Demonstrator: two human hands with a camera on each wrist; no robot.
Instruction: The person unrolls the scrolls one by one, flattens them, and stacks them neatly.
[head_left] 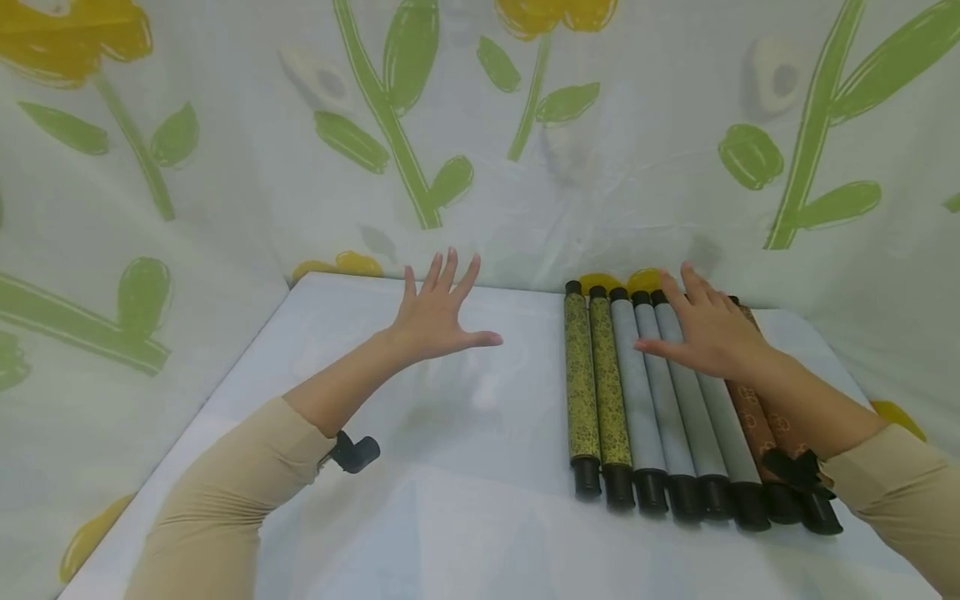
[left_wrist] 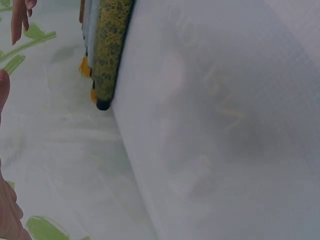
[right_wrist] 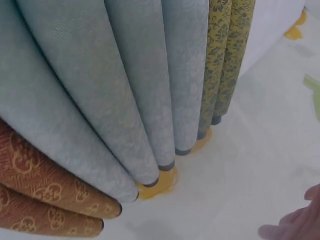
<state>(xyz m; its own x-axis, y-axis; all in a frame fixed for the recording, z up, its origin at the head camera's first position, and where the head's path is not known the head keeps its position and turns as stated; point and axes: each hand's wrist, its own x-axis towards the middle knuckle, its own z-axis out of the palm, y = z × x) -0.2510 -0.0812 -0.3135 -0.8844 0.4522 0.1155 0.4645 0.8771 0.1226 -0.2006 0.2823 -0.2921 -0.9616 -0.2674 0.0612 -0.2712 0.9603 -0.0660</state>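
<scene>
My left hand (head_left: 431, 323) is held over the left part of the white table (head_left: 480, 517), fingers spread and thumb out, with nothing in it. The right hand (head_left: 716, 333), also spread and holding nothing, is above a row of scrolls lying side by side. Two yellow-green patterned scrolls (head_left: 581, 375) form the left end of the row. Several pale grey-blue scrolls (head_left: 675, 392) lie in the middle. At the right end, two brown scrolls (right_wrist: 55, 187) with a light flower pattern are partly hidden by my right forearm in the head view. Black knobs cap the scrolls.
A pale cloth (head_left: 615, 183) printed with green stems and yellow flowers hangs behind and beside the table. Black wrist mounts (head_left: 356, 452) sit at both sleeve cuffs. The scrolls' far ends lie near the table's back edge.
</scene>
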